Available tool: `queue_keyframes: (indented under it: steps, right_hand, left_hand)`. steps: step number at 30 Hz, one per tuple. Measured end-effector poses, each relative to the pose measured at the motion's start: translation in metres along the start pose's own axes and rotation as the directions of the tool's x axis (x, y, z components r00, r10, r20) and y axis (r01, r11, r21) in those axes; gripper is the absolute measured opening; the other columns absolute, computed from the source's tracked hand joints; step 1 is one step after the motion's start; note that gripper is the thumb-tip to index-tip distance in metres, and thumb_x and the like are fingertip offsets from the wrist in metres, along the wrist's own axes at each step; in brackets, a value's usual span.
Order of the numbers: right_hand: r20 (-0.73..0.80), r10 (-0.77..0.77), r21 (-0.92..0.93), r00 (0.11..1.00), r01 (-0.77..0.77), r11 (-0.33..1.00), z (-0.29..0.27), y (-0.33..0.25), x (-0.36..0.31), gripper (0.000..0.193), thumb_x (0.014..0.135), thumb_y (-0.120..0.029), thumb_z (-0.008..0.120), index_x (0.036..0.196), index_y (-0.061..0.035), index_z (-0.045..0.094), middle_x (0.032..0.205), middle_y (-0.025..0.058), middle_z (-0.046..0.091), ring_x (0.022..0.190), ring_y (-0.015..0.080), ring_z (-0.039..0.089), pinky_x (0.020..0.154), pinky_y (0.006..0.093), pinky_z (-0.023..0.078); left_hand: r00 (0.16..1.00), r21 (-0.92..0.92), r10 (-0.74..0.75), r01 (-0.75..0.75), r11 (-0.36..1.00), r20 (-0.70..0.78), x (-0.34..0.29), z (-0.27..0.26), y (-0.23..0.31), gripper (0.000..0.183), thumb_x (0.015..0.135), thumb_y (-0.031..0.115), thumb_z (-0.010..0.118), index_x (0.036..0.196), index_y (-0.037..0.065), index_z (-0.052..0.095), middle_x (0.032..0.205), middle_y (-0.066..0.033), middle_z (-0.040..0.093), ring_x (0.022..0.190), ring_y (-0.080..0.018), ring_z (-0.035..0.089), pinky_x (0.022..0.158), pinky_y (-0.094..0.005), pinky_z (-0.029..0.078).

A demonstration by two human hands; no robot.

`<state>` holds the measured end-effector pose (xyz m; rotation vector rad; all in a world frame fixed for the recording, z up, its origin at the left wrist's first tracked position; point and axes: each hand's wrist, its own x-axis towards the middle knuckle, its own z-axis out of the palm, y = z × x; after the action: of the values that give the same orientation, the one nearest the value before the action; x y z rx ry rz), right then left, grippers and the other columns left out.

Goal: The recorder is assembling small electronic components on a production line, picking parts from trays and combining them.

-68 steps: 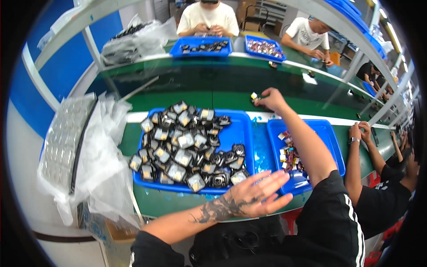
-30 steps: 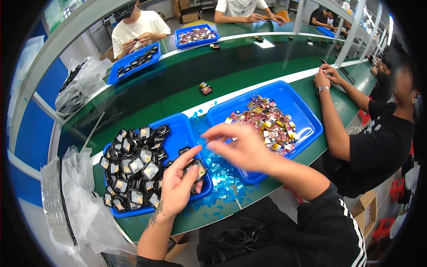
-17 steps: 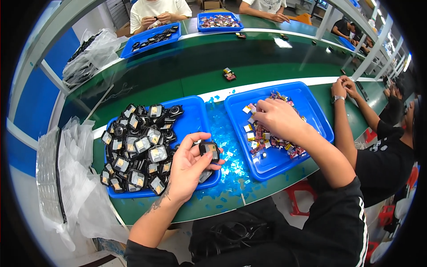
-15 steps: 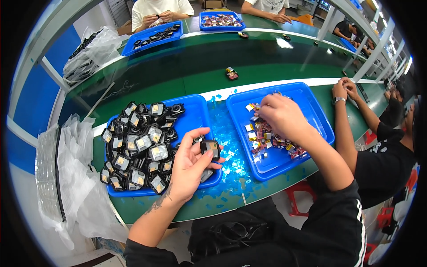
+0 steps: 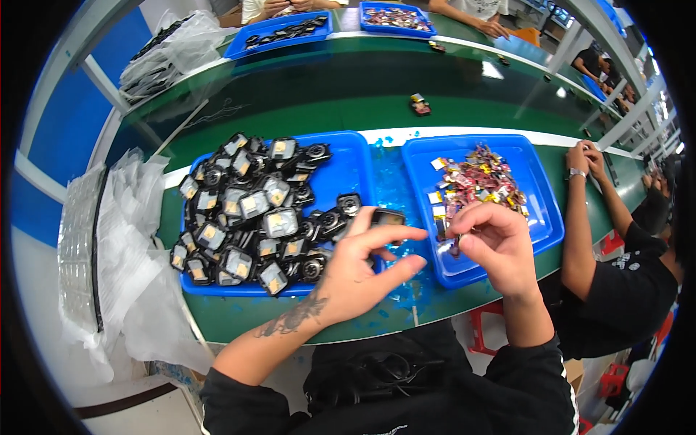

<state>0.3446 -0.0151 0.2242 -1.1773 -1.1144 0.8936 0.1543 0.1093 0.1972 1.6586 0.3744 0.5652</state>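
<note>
My left hand (image 5: 362,268) holds a small black casing (image 5: 388,217) in the curled fingers, while its thumb and index finger stretch to the right. Beneath it is a blue tray (image 5: 355,163) heaped with black casings (image 5: 279,221), several with pale square backs, others showing round parts. My right hand (image 5: 500,246) is closed in a pinch above the near side of a second blue tray (image 5: 547,217). What sits between its fingertips is too small and covered to name. That tray holds a pile of small reddish circuit boards (image 5: 478,181) with silver and yellow pieces.
Bits of blue film (image 5: 391,177) litter the green bench between the trays. A small board assembly (image 5: 419,105) lies on the green conveyor (image 5: 348,94). Clear plastic bags (image 5: 138,261) hang at left. Across stand more blue trays (image 5: 235,47); a co-worker's hands (image 5: 586,158) are at right.
My right hand has come out of the board pile, back and toward my left hand, fingers pinched. My left hand has turned, its thumb and index finger now reaching right. The view has shifted.
</note>
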Motion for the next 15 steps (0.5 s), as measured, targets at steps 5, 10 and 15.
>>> queue_keyframes:
  steps: [5, 10, 15]
  right_hand:
    - [0.075, 0.011, 0.161, 0.997, -0.023, 0.987, 0.021, 0.013, 0.005, 0.01, 0.084, 0.004, 0.068, 0.093, 0.0022, 0.063, 0.101, 0.0104, 0.062, 0.089, 0.0115, 0.06, 0.077, 0.0239, 0.05]
    - [-0.01, 0.051, 0.092, 0.999, -0.05, 0.995, 0.033, 0.013, 0.007, 0.009, 0.084, 0.001, 0.07, 0.09, 0.0009, 0.064, 0.084, 0.0047, 0.063, 0.076, 0.0079, 0.059, 0.068, 0.0215, 0.048]
    - [0.032, 0.058, -0.213, 0.998, -0.049, 0.976, 0.029, 0.01, 0.008, 0.008, 0.083, 0.0, 0.07, 0.086, 0.0003, 0.063, 0.083, 0.002, 0.062, 0.072, 0.0049, 0.057, 0.063, 0.0201, 0.045]
  left_hand:
    - [0.994, 0.048, 0.1, -0.103, 0.994, 0.052, -0.001, 0.002, -0.005, 0.025, 0.082, 0.017, 0.074, 0.104, 0.007, 0.07, 0.107, -0.0119, 0.057, 0.107, -0.0218, 0.053, 0.088, -0.0329, 0.045]
    - [0.99, 0.048, 0.131, -0.133, 0.99, 0.043, -0.004, 0.002, -0.01, 0.016, 0.084, 0.015, 0.072, 0.094, 0.002, 0.07, 0.099, -0.0106, 0.056, 0.092, -0.0201, 0.059, 0.082, -0.0327, 0.047]
    - [0.994, 0.083, 0.102, -0.104, 0.991, 0.029, -0.006, 0.003, -0.005, 0.016, 0.081, 0.006, 0.072, 0.097, 0.001, 0.071, 0.104, -0.0106, 0.059, 0.096, -0.0181, 0.059, 0.085, -0.0295, 0.046]
